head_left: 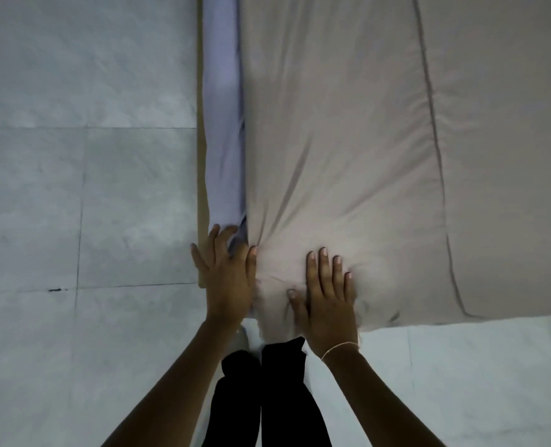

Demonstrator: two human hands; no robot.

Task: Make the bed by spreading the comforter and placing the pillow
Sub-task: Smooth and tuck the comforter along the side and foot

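A person's right hand (327, 295) presses flat, fingers straight, on the soft beige comforter (348, 140) at the bed's corner; the left hand (227, 272), fingers spread, rests against its edge beside a lavender sheet (222, 124).

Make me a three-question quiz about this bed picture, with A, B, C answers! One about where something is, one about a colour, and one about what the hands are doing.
1. Where is the right hand?
A. flat on the comforter's near corner
B. on the floor
C. holding a pillow

2. What colour is the sheet showing beside the comforter?
A. bright red
B. pale lilac-blue
C. black

3. How are the right hand's fingers?
A. clenched in a fist
B. spread fairly straight, pressing the fabric
C. hidden under the comforter

Answers:
1. A: the palm lies on the beige corner, where creases gather.
2. B: a lilac-blue strip runs along the comforter's left edge, where the left hand is.
3. B: all the fingers lie spread on top.
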